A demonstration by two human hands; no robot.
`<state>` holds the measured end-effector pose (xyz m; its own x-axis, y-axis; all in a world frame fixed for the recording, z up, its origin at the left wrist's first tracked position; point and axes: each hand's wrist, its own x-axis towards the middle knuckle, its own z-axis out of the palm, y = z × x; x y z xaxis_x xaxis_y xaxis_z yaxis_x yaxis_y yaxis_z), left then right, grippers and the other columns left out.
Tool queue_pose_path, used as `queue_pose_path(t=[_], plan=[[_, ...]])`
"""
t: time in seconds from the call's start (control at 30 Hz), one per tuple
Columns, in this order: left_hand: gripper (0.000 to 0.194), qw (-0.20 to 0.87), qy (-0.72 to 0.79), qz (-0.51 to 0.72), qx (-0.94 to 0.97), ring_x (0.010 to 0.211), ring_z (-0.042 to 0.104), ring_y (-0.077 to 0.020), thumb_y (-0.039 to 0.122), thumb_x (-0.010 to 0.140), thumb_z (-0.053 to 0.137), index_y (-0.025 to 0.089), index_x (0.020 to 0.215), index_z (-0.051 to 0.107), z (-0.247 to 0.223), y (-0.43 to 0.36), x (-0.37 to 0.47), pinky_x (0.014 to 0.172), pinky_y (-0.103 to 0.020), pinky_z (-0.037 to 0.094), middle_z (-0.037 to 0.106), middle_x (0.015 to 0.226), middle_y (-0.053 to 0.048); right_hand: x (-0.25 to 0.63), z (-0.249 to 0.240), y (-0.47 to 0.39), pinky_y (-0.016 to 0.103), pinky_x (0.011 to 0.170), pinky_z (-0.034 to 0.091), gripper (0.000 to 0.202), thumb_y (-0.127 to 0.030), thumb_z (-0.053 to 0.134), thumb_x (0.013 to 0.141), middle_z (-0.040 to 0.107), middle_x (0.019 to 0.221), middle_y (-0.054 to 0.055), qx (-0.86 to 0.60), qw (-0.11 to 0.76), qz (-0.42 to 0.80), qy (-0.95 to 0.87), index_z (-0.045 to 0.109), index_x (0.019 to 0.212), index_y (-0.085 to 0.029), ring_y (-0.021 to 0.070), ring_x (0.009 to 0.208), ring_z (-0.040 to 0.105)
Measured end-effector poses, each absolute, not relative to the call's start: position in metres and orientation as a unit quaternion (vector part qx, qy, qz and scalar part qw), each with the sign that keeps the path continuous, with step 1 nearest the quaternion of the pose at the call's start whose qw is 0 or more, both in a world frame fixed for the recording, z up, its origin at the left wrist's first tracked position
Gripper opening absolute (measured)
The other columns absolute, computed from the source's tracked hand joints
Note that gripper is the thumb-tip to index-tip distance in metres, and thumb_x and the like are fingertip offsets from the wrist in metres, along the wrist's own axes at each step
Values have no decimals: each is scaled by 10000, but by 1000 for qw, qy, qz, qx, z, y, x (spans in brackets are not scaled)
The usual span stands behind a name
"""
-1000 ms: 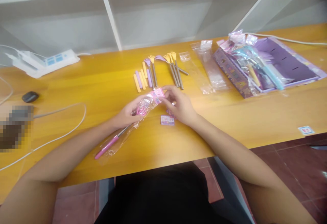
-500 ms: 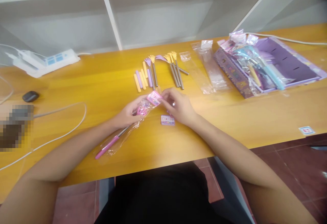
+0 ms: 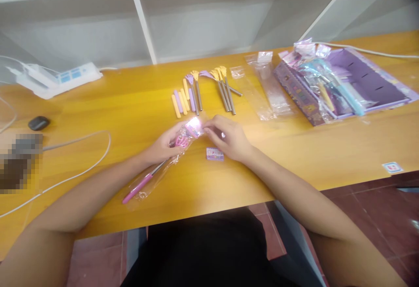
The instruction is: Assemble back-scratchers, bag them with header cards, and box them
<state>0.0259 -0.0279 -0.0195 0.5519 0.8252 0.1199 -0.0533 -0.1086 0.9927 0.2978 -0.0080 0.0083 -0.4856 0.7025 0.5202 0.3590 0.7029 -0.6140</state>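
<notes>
My left hand (image 3: 168, 145) is closed around a pink back scratcher (image 3: 140, 188) inside a clear plastic bag (image 3: 144, 194). Its pink hand-shaped head shows by my thumb, and the pink handle points toward the front edge. A shiny printed card (image 3: 194, 126) covers the bag's top end. With thumb and forefinger, my right hand (image 3: 229, 136) pinches at the right edge of that end; exactly what lies between the fingertips is hard to see. Just below the right hand, a small purple printed card (image 3: 214, 154) lies on the table.
Yellow and purple back scratcher heads on metal rods (image 3: 224, 90) lie behind my hands, beside several loose handles (image 3: 176, 106). Clear bags (image 3: 271, 90) lie right of them. A purple box (image 3: 360, 66) holds bagged scratchers. Leftward are a power strip (image 3: 68, 77), black case (image 3: 39, 123) and white cable (image 3: 81, 171).
The card end of the bag has tilted and shifted slightly left, and now catches glare. My right fingers have drawn closer together at its edge. My left hand stays in place.
</notes>
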Motion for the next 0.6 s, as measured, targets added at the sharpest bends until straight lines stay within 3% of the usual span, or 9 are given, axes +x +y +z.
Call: queue_pose_path(t=[0.13,0.47,0.6], plan=[[850,596,299,364,650,1560,516,-385,291,894,812,270,1678,484,-16,-29,27,1288,-507,428,514,1711,-144,298,8,-7,294,668,466,187,-339,581,1113,668,837,25,-341,396,227,-822,694,1193,-213,150,676,570],[823,589,287,363,662,1563,515,-378,297,914,806,248,1671,487,-14,-29,28,1308,-506,407,543,1681,-160,300,7,-6,313,696,480,156,-317,561,1118,641,885,35,-334,411,222,-819,677,1138,-215,148,688,566],[800,589,297,353,663,1507,571,-385,322,925,806,229,1659,502,-9,-31,29,1285,-525,436,669,1543,-165,300,6,-4,310,637,494,244,-360,595,1089,639,1144,72,-397,420,275,-768,591,1293,-226,108,632,548]])
